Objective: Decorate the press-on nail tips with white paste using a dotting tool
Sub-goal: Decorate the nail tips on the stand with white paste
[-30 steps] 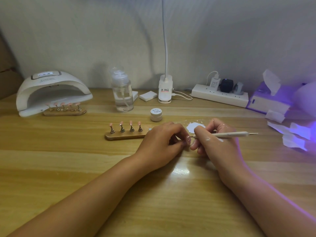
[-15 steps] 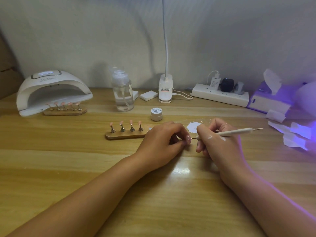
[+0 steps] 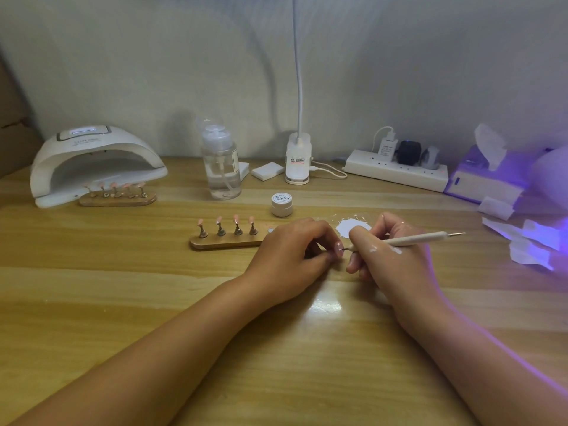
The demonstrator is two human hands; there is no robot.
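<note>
The left hand pinches a pink nail tip; the right hand grips the dotting tool; its point touches the nail tip.

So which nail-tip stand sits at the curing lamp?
The far-left wooden stand, at the curing lamp's mouth; the other stand sits mid-table beside the left hand.

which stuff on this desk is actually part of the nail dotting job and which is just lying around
In use: dotting tool in the right hand; nail tip pinched by the left hand; white paste smear; small jar, likely the paste's; stand of four tips.

Lying about: nail lamp; pump bottle; clip lamp; power strip; tissue box.
</note>
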